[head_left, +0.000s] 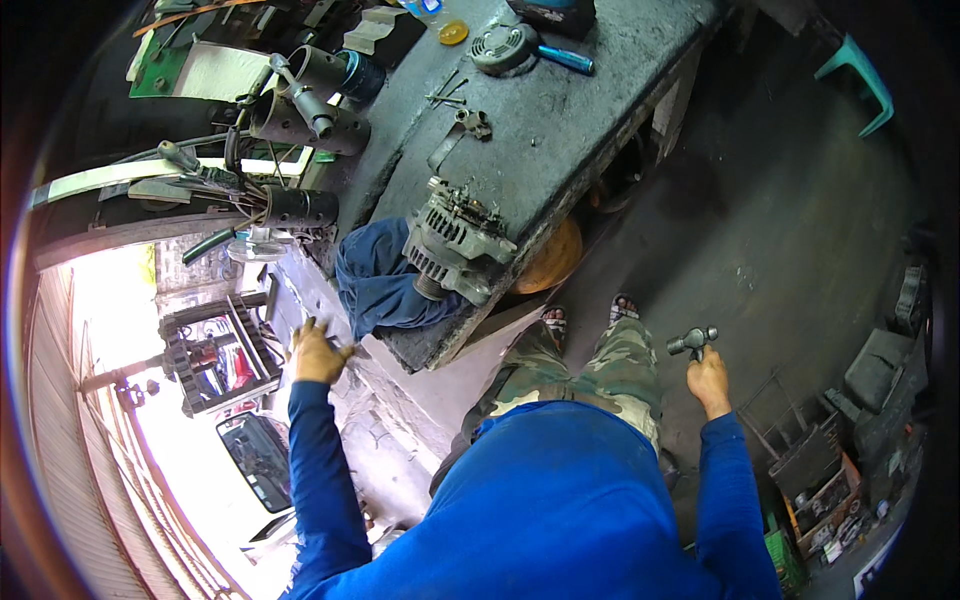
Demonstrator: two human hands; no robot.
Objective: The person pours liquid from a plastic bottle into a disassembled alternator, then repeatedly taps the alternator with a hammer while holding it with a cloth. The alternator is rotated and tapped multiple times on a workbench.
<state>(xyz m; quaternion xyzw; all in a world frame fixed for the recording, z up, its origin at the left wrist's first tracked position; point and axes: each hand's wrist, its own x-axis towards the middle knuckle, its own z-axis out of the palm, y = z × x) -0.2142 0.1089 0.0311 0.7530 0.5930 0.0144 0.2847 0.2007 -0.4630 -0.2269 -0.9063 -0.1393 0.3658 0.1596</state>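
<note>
My right hand (708, 382) is wrapped round a ball-peen hammer (692, 343), whose metal head shows above the fist, off the right side of my legs. Out to the left, my left hand (316, 354) hangs in the air with its fingers apart and nothing in it. It is nearest to a dark blue cloth (365, 275) on the corner of the workbench (560, 125). On that cloth rests an alternator (455, 240), its pulley toward me. Farther back lie a small metal part (473, 123), several long bolts (447, 98), a round slotted housing (503, 49) and a blue-handled tool (567, 59).
Metal tubes (300, 208) holding tools stand along the bench's left side. A rounded orange object (552, 258) sits under the near edge. At the far right is a turquoise plastic piece of furniture (866, 82); crates of parts (825, 495) stand lower right. A vehicle (255, 460) is outside, left.
</note>
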